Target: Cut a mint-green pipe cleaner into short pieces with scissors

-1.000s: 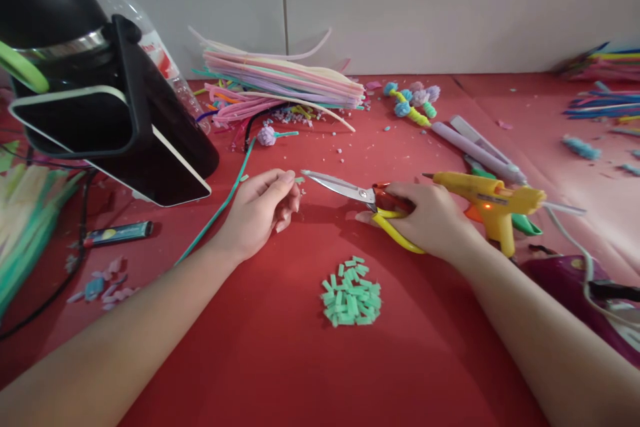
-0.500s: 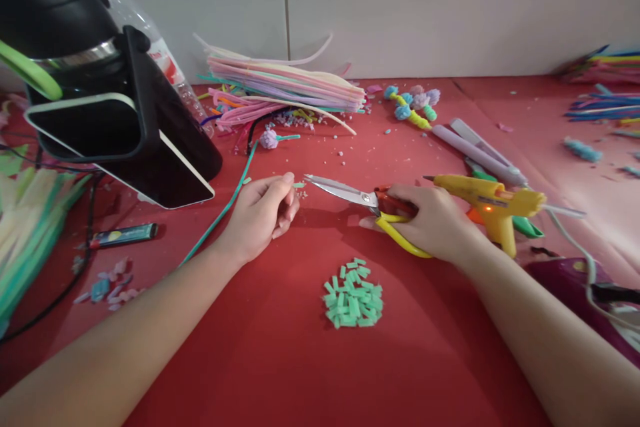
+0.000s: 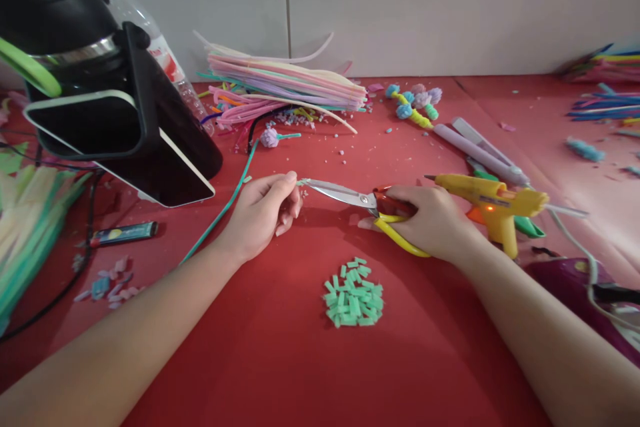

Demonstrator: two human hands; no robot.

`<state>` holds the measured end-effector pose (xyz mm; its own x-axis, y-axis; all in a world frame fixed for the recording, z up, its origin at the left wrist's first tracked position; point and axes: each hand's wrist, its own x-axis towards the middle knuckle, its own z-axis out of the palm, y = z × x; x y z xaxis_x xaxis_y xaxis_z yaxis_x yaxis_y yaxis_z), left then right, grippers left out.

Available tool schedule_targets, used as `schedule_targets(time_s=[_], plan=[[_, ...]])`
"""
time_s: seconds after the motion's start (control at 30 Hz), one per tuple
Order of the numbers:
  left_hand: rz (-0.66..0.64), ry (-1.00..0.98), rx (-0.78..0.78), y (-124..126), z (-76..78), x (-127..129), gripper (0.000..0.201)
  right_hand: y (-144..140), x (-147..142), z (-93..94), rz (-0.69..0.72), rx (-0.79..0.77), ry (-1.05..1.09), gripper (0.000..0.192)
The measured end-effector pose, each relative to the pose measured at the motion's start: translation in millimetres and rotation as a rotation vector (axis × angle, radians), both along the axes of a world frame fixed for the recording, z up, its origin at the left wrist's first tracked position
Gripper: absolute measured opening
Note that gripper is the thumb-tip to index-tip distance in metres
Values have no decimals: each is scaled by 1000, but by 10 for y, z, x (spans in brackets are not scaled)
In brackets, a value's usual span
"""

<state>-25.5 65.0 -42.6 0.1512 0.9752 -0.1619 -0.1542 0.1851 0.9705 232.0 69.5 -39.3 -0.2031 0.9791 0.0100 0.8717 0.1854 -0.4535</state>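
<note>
My left hand (image 3: 265, 213) has its thumb and index finger pinched together on a short green pipe cleaner piece (image 3: 303, 181); only its end shows past the fingertips. Held in my right hand (image 3: 433, 223) are scissors (image 3: 345, 193) with red and yellow handles. Their silver blades point left, nearly closed, with the tips right at the green piece; whether they touch it I cannot tell. Between my forearms lies a pile of short green cut pieces (image 3: 354, 297) on the red tabletop (image 3: 280, 353).
A yellow glue gun (image 3: 495, 203) with a lit orange light lies beside my right hand, near a lilac hair straightener (image 3: 475, 153). Behind is a bundle of pastel pipe cleaners (image 3: 285, 80). At left stand a black flask (image 3: 185, 127) and a phone-like slab; a lighter (image 3: 125, 233) lies below.
The scissor tips have dipped slightly and now meet the end of the green piece at my left fingertips. My left hand has barely shifted, and the pile looks the same.
</note>
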Motion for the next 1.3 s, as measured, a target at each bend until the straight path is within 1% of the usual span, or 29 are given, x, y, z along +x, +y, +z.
schedule_targets(time_s=[0.23, 0.43, 0.63, 0.73, 0.93, 1.1, 1.3], plan=[[-11, 1, 11, -13, -2, -2, 36, 17, -5, -4, -23, 1, -12, 70], [-17, -16, 15, 5, -24, -17, 35, -5, -6, 2, -40, 81, -2, 69], [-7, -20, 15, 8, -20, -6, 34, -10, 12, -15, -11, 23, -4, 63], [-12, -24, 19, 3, -16, -8, 34, -5, 20, -27, -13, 29, -11, 61], [-26, -11, 12, 2, -16, -32, 35, -2, -5, -2, -2, 20, -8, 66], [-47, -8, 40, 6, -30, -31, 35, 16, -19, -1, -28, 12, -29, 72], [-48, -7, 45, 9, -41, -36, 35, 8, -3, -8, -47, 5, -19, 70]])
